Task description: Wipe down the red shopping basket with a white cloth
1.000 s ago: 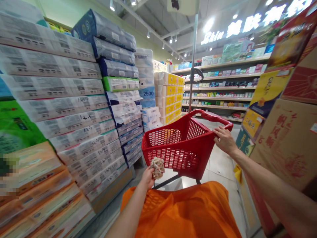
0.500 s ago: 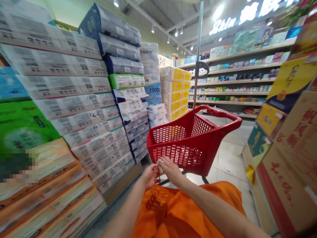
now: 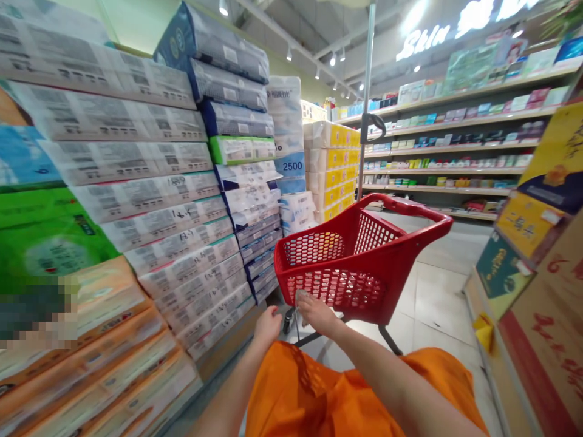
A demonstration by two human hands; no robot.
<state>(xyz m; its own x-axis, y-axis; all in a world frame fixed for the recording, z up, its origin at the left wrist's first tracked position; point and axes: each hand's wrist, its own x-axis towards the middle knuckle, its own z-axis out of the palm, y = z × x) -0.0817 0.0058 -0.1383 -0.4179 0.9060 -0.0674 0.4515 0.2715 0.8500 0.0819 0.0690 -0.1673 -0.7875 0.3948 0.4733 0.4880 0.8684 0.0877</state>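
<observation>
Along the left of the aisle, stacked from the floor to past the top of the view: wrapped packs of tissue [image 3: 150, 200], grey-white higher up, orange and green lower down. On the right, close by, cardboard cartons [image 3: 546, 328] with red print. Beyond them, long shelves [image 3: 455, 145] of small goods under bright lights. In the middle, on the pale tiled floor [image 3: 432, 291], a red mesh cart [image 3: 364, 267], with its handle bar toward the far right and a thin metal pole [image 3: 367, 91] rising behind it. At the bottom edge, nearest the camera, orange mesh fabric [image 3: 328, 394], with two bare forearms reaching out over it. Left hand [image 3: 268, 323] just short of the cart's near lower edge, seen from the back, fingers curled under, touching nothing visible; contents, if any, hidden, so impossible to tell. Right hand [image 3: 319, 312] just beside it, at the bottom of the cart's near wall, fingers closed in a pinch on a pale wad [image 3: 299, 295]. Only a small part of the wad showing, right at the red mesh; touching or just below, impossible to tell.
</observation>
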